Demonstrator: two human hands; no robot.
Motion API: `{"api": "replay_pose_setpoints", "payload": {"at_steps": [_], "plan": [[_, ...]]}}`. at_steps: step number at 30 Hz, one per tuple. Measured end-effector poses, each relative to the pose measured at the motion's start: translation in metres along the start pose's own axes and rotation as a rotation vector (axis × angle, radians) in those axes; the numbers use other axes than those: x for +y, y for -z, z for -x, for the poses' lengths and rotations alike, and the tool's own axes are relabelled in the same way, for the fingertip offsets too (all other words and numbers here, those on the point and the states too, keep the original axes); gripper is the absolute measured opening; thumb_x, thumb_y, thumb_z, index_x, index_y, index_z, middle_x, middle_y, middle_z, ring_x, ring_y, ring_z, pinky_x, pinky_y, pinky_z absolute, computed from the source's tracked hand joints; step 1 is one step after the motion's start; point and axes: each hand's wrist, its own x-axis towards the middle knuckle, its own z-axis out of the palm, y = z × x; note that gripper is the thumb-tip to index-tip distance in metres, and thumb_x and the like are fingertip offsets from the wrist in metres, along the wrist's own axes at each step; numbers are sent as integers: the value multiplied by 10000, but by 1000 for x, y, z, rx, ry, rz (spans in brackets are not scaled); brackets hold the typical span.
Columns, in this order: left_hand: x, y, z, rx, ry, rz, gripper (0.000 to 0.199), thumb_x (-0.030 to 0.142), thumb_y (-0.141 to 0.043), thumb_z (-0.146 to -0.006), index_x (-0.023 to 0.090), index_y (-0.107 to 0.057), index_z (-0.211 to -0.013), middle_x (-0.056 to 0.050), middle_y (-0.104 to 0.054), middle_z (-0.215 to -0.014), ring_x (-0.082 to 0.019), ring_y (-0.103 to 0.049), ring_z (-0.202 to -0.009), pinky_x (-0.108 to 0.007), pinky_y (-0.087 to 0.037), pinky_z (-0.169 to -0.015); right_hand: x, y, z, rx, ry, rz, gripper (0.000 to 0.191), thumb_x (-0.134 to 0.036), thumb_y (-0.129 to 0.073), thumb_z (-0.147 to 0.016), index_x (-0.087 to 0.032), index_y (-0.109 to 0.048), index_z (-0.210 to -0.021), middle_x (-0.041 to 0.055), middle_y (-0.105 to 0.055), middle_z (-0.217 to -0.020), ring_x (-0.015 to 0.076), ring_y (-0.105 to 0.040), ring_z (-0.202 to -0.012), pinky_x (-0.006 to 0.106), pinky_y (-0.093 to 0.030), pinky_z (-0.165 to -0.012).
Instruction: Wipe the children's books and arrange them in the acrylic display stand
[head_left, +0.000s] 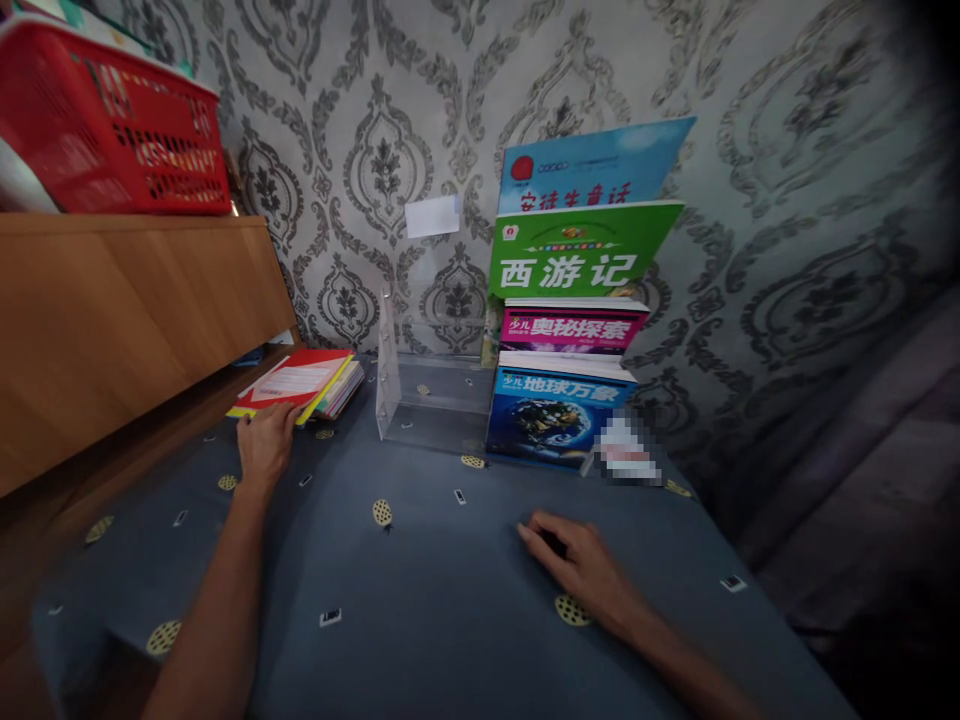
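Note:
My left hand (268, 440) is closed on the near edge of a red book (296, 375) with a yellow border, its fingers on top. That book lies over a small stack of books (341, 388) at the table's left back. Loosely curled, my right hand (574, 560) is low over the cloth, a gap showing between thumb and forefinger and nothing visible in it. Beyond it, a clear tiered book stand (386, 370) carries a blue globe-cover book (547, 420), a magenta book (574, 328), a green book (585, 250) and a light-blue book (592, 165) on its right side.
The table wears a dark blue-grey cloth (420, 600) with pineapple prints. A wooden cabinet (135, 320) with a red basket (142, 120) on it stands left. Patterned wallpaper backs the table, with a white paper (433, 216) against it. A blurred patch (630, 450) lies beside the stand.

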Motion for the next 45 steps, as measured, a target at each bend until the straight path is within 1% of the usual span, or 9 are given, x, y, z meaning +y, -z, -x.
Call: {"api": "replay_pose_setpoints", "payload": {"at_steps": [6,12,20,24,27,30,33,38,45], "plan": [[-6,1,1,-46,-60,-7,367,362,-463,-969,172,-642,-1227,-151,-685,-1270,-306,-619,-1180,-477,-434,-982,-1,1,0,7,-13,2,452,-531,-382,-942,-222,-421,-615,-21,-487,-560,142,-467,-541,265,-337,-539],[-8,1,-3,-84,-109,-75,367,346,-415,-985,164,-625,-1225,-170,-666,-1296,-306,-622,-1184,-484,-410,-1014,-3,2,2,-2,-10,-9,425,-502,-385,-943,-220,-455,-633,-14,-500,-578,146,-471,-557,268,-335,-543],[-8,11,-21,-70,-197,-152,367,270,-300,-979,166,-636,-875,-156,-742,-913,-285,-692,-917,-406,-460,-907,-2,3,3,4,-22,-15,435,-509,-403,-953,-214,-468,-639,-21,-498,-584,145,-488,-564,267,-341,-546],[0,22,-9,-12,-197,-90,424,341,-241,-1003,188,-600,-837,-137,-705,-854,-277,-668,-857,-380,-486,-825,-1,3,3,13,-14,-18,451,-519,-394,-960,-212,-457,-635,-20,-504,-585,142,-484,-563,269,-342,-542],[7,24,13,-9,-313,-45,396,391,-308,-993,165,-632,-964,-154,-713,-948,-297,-661,-955,-428,-472,-927,-1,3,2,6,-11,-14,457,-517,-398,-962,-211,-460,-628,-21,-501,-580,139,-476,-554,268,-343,-532],[2,20,30,-54,-450,-88,430,380,-399,-961,112,-590,-1239,-216,-662,-1253,-345,-588,-1203,-527,-369,-1078,-3,4,2,8,-11,-6,445,-503,-403,-962,-210,-484,-636,-17,-516,-590,143,-490,-560,268,-349,-535],[-13,15,36,-116,-432,-133,505,281,-388,-940,123,-484,-1410,-205,-530,-1457,-363,-461,-1370,-590,-326,-1099,-4,5,3,3,-15,1,436,-489,-400,-962,-211,-485,-637,-14,-521,-596,143,-497,-565,264,-348,-539],[-29,19,30,-194,-352,-167,507,204,-283,-967,147,-492,-1425,-164,-531,-1469,-356,-469,-1375,-614,-346,-1083,-4,5,4,3,-20,-6,403,-454,-410,-956,-211,-487,-644,-16,-515,-594,147,-501,-574,265,-351,-560],[-1,46,49,-271,-395,-279,535,72,-335,-902,155,-570,-1375,-180,-587,-1406,-328,-569,-1279,-498,-458,-1039,-1,4,3,9,-5,11,438,-479,-394,-959,-215,-434,-612,-18,-489,-569,139,-464,-547,263,-321,-534]]}}
